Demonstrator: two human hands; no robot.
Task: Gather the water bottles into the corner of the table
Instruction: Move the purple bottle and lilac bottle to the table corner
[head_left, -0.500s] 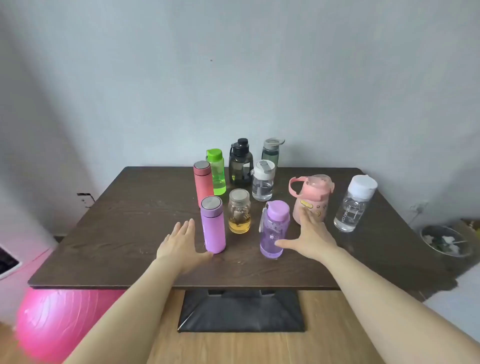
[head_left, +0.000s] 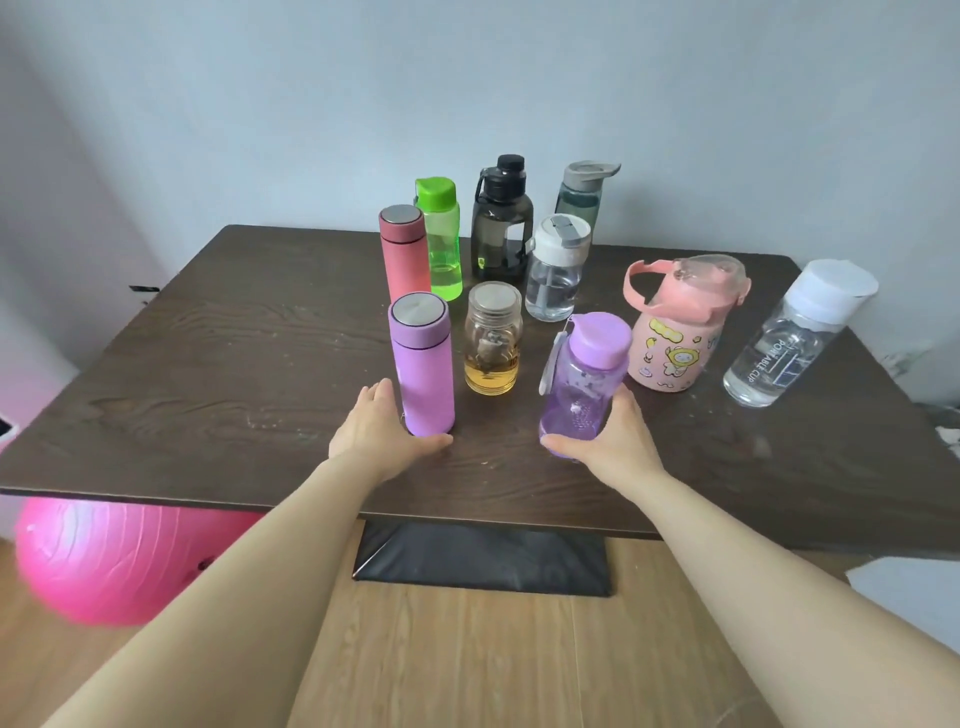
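Several water bottles stand on a dark wooden table (head_left: 234, 364). My left hand (head_left: 374, 431) cups the base of a lilac steel flask (head_left: 422, 364), fingers on its left side and thumb across its front. My right hand (head_left: 618, 441) grips the bottom of a clear purple bottle (head_left: 582, 379), which leans slightly left. Between them stands a glass jar (head_left: 492, 348) with amber liquid. Behind are a red flask (head_left: 402, 254), a green bottle (head_left: 441, 244), a black jug (head_left: 501, 223), a grey-lidded bottle (head_left: 579, 195) and a white-lidded clear bottle (head_left: 553, 270).
To the right stand a pink cartoon bottle (head_left: 675, 332) and a clear bottle with a white cap (head_left: 779, 348). The table backs onto a pale wall. A pink exercise ball (head_left: 104, 561) lies under the left edge and a black table base (head_left: 483, 561) sits on the wooden floor.
My right hand has closed around the base of the purple bottle, which now leans. My left hand stays at the lilac flask. The view has moved closer to the table.
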